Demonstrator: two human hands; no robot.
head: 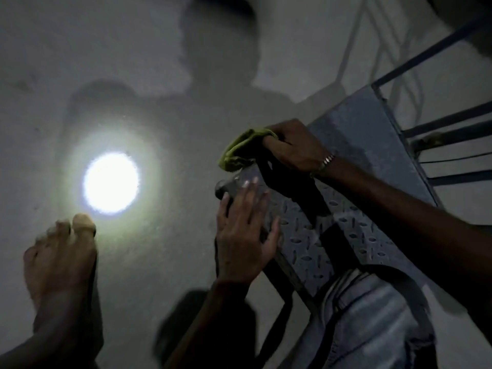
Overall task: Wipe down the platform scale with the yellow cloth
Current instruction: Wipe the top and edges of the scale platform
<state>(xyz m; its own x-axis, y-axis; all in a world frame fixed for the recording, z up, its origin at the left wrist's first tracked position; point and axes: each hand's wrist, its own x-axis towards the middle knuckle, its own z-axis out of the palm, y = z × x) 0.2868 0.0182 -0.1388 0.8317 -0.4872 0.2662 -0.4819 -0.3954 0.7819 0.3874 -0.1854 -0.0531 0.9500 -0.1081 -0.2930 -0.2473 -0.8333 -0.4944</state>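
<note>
The platform scale point(354, 145) is a grey metal deck with a diamond tread pattern, running from the lower middle up to the right. My right hand point(292, 147) is shut on the yellow cloth point(239, 151) at the deck's far left edge, and the cloth hangs over that edge. My left hand point(245, 233) lies flat on the deck's near left corner, fingers spread over the rim, holding nothing. A metal bracelet sits on my right wrist.
A bright round patch of light point(111, 182) falls on the pale floor at left. My bare foot point(61, 257) stands just below it. Blue metal rails point(439, 129) of the scale's frame rise at right. My jeans-clad leg point(372, 323) is at the bottom.
</note>
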